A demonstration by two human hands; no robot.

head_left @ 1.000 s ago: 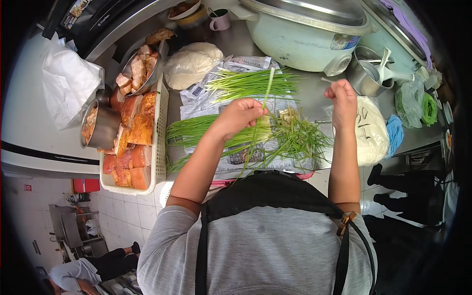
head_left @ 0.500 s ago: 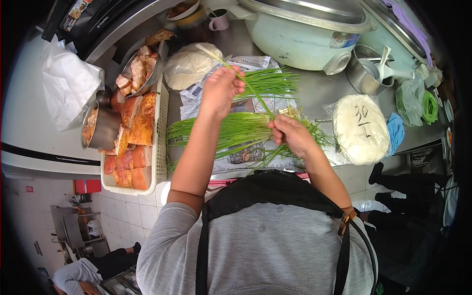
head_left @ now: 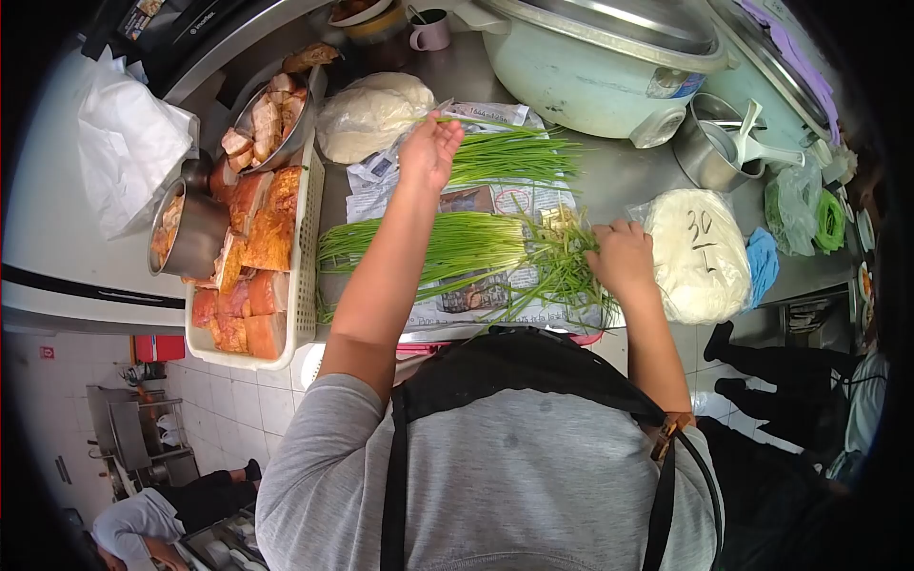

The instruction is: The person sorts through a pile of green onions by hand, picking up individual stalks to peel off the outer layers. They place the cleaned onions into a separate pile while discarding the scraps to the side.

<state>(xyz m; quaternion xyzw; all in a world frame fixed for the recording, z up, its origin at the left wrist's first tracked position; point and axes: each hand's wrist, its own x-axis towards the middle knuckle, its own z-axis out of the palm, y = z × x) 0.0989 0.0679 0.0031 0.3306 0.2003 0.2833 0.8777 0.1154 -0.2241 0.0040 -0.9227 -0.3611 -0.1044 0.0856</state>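
Observation:
My left hand (head_left: 431,149) is at the upper bunch of green stalks (head_left: 514,155), its thumb and fingers closed round the end of a thin stalk that runs off to the right. Below it, a larger bunch of green stalks (head_left: 447,246) lies across newspaper (head_left: 562,199); my left forearm passes over it. My right hand (head_left: 621,255) rests at the right edge of a loose heap of green trimmings (head_left: 562,266), fingers bent, their tips partly hidden.
A white crate (head_left: 303,276) of roasted meat stands left, with metal pots (head_left: 197,228). A bagged white block (head_left: 700,252) lies right. Behind are a large lidded tub (head_left: 571,81), a pink mug (head_left: 430,34) and another white bag (head_left: 371,119). People appear at the lower edges.
My right hand has let go of the long stalk and moved right and down to the trimmings. The stalk by my left hand now points right over the upper bunch.

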